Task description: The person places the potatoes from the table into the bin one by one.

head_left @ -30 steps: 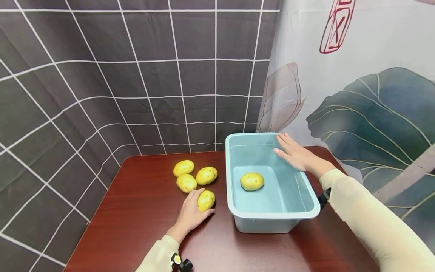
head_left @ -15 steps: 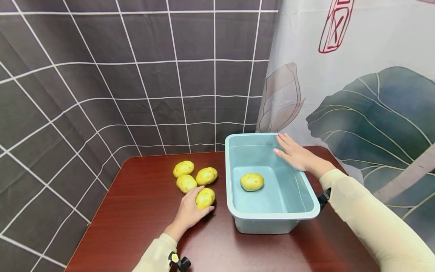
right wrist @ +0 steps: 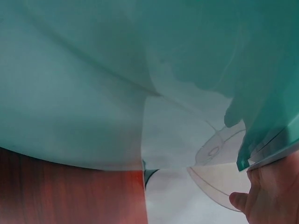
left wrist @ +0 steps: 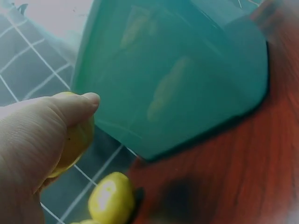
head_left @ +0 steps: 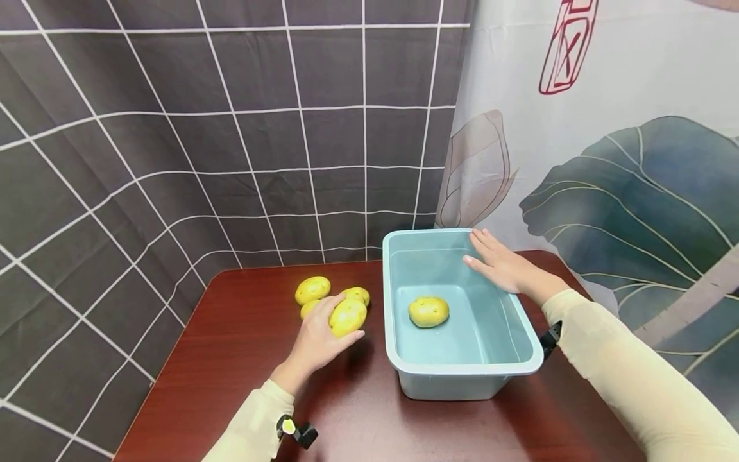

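My left hand (head_left: 314, 339) grips a yellow potato (head_left: 348, 317) between thumb and fingers, lifted a little off the table. In the left wrist view the thumb lies over that potato (left wrist: 74, 142), which is partly hidden. Just behind are several more potatoes (head_left: 312, 290), some covered by the hand. To the right stands a light blue plastic basin (head_left: 462, 369) with one potato (head_left: 428, 312) on its floor. My right hand (head_left: 501, 264) rests on the basin's right rim near the far corner, fingers extended; the right wrist view shows only part of it beside the basin wall.
The dark red wooden table (head_left: 231, 372) ends at a back edge near a grey grid-patterned curtain (head_left: 260, 141). A pale curtain with a leaf print (head_left: 641, 192) hangs behind the basin on the right. The basin's near wall rises beside the left hand.
My left hand has raised the potato from the table and moved it slightly away from me, now covering part of the potatoes behind. My right hand and the basin have stayed put.
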Tool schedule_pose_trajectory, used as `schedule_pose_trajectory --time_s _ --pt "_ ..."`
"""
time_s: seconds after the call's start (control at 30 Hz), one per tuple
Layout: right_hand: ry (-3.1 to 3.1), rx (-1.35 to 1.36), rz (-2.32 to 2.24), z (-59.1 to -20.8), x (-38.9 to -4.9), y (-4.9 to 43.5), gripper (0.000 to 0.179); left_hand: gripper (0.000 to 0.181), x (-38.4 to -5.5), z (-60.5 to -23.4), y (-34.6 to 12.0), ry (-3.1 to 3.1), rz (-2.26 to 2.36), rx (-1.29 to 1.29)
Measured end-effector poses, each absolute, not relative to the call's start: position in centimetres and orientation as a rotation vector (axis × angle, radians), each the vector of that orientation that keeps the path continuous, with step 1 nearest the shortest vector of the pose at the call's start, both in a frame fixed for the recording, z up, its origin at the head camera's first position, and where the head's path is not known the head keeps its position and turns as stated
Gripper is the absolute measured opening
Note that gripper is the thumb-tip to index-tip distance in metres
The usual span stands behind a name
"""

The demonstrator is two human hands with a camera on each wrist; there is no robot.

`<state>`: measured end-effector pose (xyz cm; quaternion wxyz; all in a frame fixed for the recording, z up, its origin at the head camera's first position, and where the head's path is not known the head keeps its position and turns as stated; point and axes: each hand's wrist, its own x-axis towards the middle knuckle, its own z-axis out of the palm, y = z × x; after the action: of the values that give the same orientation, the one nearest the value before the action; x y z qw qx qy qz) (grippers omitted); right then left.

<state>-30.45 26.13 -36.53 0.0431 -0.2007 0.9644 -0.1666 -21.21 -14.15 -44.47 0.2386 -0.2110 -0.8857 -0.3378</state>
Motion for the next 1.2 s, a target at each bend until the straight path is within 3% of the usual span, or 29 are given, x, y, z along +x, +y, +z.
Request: schedule_pose_trajectory --time_s 0.6,1.2 --pt "2.897 -0.660 -0.482 -35.6 -30.5 26.2 0.083 0.073 -21.5 -40.0 -13.2 -2.396 -0.877 -0.704" --pt "2.911 -0.739 -0.323 -35.3 -33.7 26.0 0.085 0.074 -23.1 -35.4 -10.6 -2.449 -0.771 -0.865"
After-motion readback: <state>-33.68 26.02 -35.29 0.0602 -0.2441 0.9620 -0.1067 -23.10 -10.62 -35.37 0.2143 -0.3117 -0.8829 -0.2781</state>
